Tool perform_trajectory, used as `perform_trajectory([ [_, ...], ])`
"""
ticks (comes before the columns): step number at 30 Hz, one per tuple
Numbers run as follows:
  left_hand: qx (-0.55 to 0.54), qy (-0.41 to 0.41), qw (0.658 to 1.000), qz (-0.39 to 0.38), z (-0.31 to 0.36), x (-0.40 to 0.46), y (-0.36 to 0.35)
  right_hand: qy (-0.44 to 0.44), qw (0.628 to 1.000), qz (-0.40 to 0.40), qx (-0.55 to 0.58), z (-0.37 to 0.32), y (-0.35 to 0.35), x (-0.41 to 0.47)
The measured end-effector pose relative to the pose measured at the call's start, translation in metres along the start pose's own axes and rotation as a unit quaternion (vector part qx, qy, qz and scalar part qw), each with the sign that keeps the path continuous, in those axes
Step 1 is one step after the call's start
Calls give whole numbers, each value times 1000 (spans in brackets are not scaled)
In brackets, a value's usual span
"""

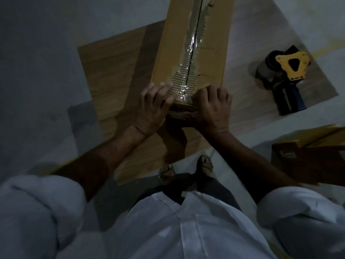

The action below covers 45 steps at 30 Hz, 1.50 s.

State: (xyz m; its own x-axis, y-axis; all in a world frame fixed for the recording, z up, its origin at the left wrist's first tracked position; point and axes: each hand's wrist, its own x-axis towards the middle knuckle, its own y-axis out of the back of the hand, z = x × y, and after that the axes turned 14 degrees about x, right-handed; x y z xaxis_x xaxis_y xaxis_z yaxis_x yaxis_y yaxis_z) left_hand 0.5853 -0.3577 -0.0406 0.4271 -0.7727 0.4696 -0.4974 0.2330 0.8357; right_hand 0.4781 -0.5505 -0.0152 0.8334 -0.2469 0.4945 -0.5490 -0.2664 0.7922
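A long brown cardboard box (211, 40) lies on a wooden table (112, 71), its top seam covered by clear tape (188, 71) over torn, ribbed cardboard. My left hand (155, 107) presses flat on the box's near left corner, fingers spread over the top edge. On the near right corner rests my right hand (212, 107), its fingers bent on the top and its thumb down the front face. Between the two hands the tape end runs over the box's near edge.
A yellow and black tape dispenser (285, 75) with a tape roll lies on the table's right part. Another cardboard box (308, 156) stands at the lower right, beside the table. My sandalled feet (186, 169) stand on the grey floor at the table's near edge.
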Motion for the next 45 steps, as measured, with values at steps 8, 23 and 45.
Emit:
perform_trajectory([
  [8, -80, -8, 996, 49, -24, 15, 11, 24, 999, -46, 8, -5, 7, 14],
  [23, -118, -146, 957, -223, -59, 74, 40, 81, 968, -161, 173, 1, 36, 26],
  [45, -146, -359, 908, -159, -11, 142, 38, -301, 808, -205, 463, 93, 74, 87],
])
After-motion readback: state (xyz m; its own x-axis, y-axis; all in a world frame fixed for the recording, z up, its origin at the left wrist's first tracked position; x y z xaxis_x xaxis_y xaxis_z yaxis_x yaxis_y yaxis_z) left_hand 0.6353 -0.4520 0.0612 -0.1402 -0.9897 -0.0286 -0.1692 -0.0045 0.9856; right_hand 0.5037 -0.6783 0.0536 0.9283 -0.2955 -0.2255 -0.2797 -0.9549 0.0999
